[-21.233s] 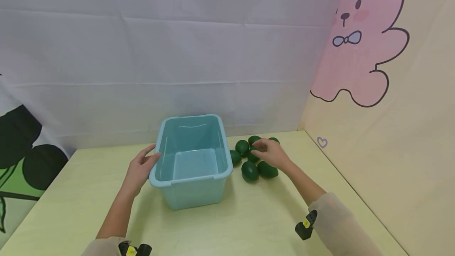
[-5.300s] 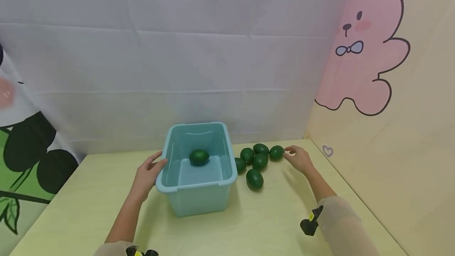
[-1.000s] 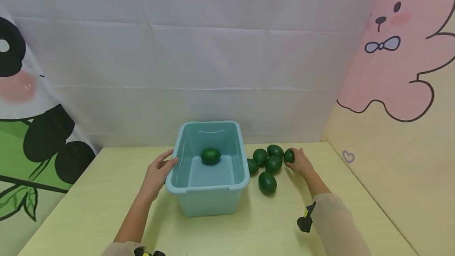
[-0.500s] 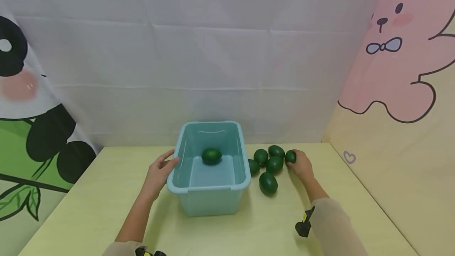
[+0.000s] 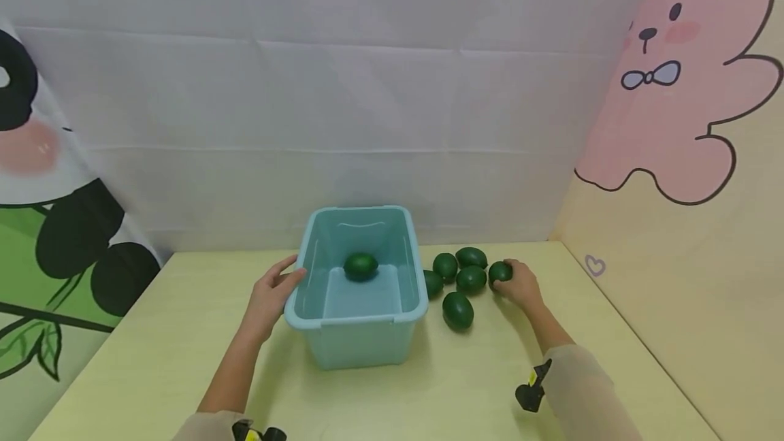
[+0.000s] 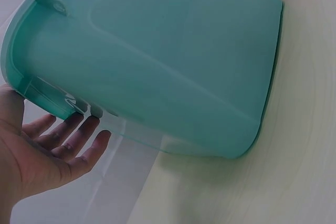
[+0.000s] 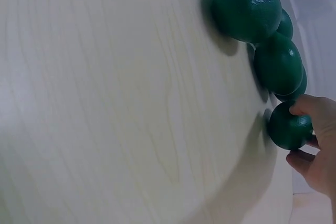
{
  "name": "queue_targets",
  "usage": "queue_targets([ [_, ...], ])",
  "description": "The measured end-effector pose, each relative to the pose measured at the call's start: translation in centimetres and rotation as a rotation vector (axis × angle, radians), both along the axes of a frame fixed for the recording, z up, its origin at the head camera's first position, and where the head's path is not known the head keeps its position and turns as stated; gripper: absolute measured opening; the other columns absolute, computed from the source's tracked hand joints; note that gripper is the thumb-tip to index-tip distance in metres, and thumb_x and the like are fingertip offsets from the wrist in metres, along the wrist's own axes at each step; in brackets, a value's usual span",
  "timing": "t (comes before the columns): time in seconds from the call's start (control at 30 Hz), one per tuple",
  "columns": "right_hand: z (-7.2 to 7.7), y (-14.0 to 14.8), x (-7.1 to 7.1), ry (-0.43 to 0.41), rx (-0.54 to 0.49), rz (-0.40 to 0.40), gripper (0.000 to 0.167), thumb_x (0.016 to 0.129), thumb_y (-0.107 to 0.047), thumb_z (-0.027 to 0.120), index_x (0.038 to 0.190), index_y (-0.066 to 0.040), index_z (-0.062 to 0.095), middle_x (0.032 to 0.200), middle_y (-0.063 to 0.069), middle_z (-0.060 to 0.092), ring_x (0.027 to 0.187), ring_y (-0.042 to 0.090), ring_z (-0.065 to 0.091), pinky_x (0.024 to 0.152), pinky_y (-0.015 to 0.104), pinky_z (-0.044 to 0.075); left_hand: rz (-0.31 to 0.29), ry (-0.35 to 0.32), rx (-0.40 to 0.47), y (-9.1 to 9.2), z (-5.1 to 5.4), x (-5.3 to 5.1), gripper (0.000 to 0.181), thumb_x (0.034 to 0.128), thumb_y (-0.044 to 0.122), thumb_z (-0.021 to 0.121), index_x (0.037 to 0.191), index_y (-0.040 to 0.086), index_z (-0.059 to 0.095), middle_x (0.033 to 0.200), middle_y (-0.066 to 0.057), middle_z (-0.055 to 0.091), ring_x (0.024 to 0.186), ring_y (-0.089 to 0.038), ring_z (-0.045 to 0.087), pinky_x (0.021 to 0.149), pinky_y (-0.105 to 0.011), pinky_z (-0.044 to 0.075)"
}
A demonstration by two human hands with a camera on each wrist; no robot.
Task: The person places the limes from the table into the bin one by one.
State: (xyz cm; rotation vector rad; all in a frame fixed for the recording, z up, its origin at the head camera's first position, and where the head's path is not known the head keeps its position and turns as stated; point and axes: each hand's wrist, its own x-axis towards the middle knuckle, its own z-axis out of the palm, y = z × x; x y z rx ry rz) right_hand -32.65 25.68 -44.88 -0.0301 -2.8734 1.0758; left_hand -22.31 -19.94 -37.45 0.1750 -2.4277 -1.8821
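Note:
In the head view a light blue plastic bin (image 5: 375,349) stands on the table, with one dark green avocado (image 5: 361,265) lying inside. My left hand (image 5: 271,297) holds the bin's left rim, thumb at the edge; in the left wrist view its fingers (image 6: 79,140) reach under the rim along the outside. Right of the bin, my right hand (image 5: 520,286) grips the far-right avocado (image 5: 500,273) between thumb and fingers, low at the table. Beside it lie several more, among them a back avocado (image 5: 471,257), a middle avocado (image 5: 471,280) and a front avocado (image 5: 458,312).
The pale yellow table (image 5: 484,386) meets a white cloth backdrop (image 5: 367,101) behind the bin. A cream panel (image 5: 686,278) with a pink bear drawing borders the right side. The bin partly hides the leftmost avocado (image 5: 433,284).
One avocado has gone from the group into the bin since the oldest frame. My right hand has closed round the far-right avocado, which has since turned slightly. My left hand has stayed at the rim.

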Motion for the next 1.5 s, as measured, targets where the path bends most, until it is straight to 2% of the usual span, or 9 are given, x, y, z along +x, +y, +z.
queue_targets([
  [0.17, 0.0, -0.2, 0.2, -0.011, 0.007, 0.028, 0.064, 0.085, -0.014, 0.064, 0.137, 0.009, 0.035, 0.135, 0.036, 0.039, 0.121, 0.051, 0.040, 0.098, 0.059, 0.037, 0.005, 0.004, 0.004, -0.1, -0.2, -0.1, 0.061, 0.0928, 0.044, 0.054, 0.144, 0.015, 0.037, 0.134, -0.023, 0.050, 0.100, -0.020, 0.062, 0.075, -0.027, 0.053],
  [0.4, -0.7, 0.4, 0.7, 0.007, -0.044, -0.064, 0.065, 0.086, -0.018, 0.062, 0.138, 0.007, 0.033, 0.137, 0.033, 0.039, 0.123, 0.049, 0.040, 0.099, 0.058, 0.036, -0.023, 0.017, 0.016, 0.4, -0.3, -0.7, 0.061, 0.0920, 0.044, 0.055, 0.143, 0.015, 0.038, 0.133, -0.023, 0.051, 0.100, -0.022, 0.063, 0.075, -0.028, 0.053],
  [0.6, -0.4, 0.6, 0.8, 0.043, -0.051, -0.058, 0.065, 0.086, -0.020, 0.063, 0.138, 0.008, 0.034, 0.136, 0.034, 0.039, 0.121, 0.049, 0.041, 0.097, 0.058, 0.038, -0.010, 0.008, 0.000, 0.4, 0.0, -0.6, 0.060, 0.0925, 0.044, 0.055, 0.143, 0.017, 0.038, 0.133, -0.022, 0.051, 0.104, -0.026, 0.062, 0.075, -0.028, 0.053],
  [0.77, 0.8, 0.6, 1.0, 0.073, -0.078, -0.048, 0.064, 0.087, -0.020, 0.062, 0.139, 0.006, 0.034, 0.139, 0.032, 0.037, 0.123, 0.048, 0.039, 0.097, 0.057, 0.038, -0.014, 0.011, -0.006, 0.4, 0.2, -0.5, 0.062, 0.0919, 0.046, 0.054, 0.144, 0.017, 0.037, 0.134, -0.022, 0.050, 0.108, -0.031, 0.060, 0.075, -0.027, 0.053],
  [1.0, 3.2, 0.4, 1.3, 0.104, -0.063, -0.006, 0.065, 0.088, -0.023, 0.063, 0.140, 0.004, 0.034, 0.139, 0.030, 0.038, 0.121, 0.046, 0.043, 0.095, 0.054, 0.042, -0.013, 0.006, 0.005, 0.1, 0.1, -0.4, 0.063, 0.0918, 0.046, 0.054, 0.144, 0.017, 0.036, 0.134, -0.022, 0.050, 0.110, -0.033, 0.059, 0.075, -0.026, 0.053],
  [1.2, 5.0, 0.3, 1.8, 0.128, -0.050, 0.027, 0.066, 0.088, -0.025, 0.064, 0.141, 0.002, 0.034, 0.137, 0.029, 0.041, 0.117, 0.045, 0.046, 0.091, 0.053, 0.045, -0.010, 0.003, 0.004, 0.0, 0.1, -0.3, 0.063, 0.0920, 0.046, 0.054, 0.144, 0.016, 0.036, 0.134, -0.023, 0.049, 0.110, -0.033, 0.059, 0.075, -0.026, 0.053],
  [1.5, 6.9, -0.5, 2.4, 0.148, -0.047, 0.064, 0.066, 0.087, -0.028, 0.065, 0.141, -0.001, 0.036, 0.137, 0.026, 0.043, 0.118, 0.044, 0.047, 0.088, 0.051, 0.047, -0.012, 0.000, 0.011, -0.1, -0.1, -0.1, 0.062, 0.0924, 0.045, 0.054, 0.144, 0.015, 0.036, 0.134, -0.023, 0.050, 0.107, -0.031, 0.061, 0.073, -0.025, 0.053],
])
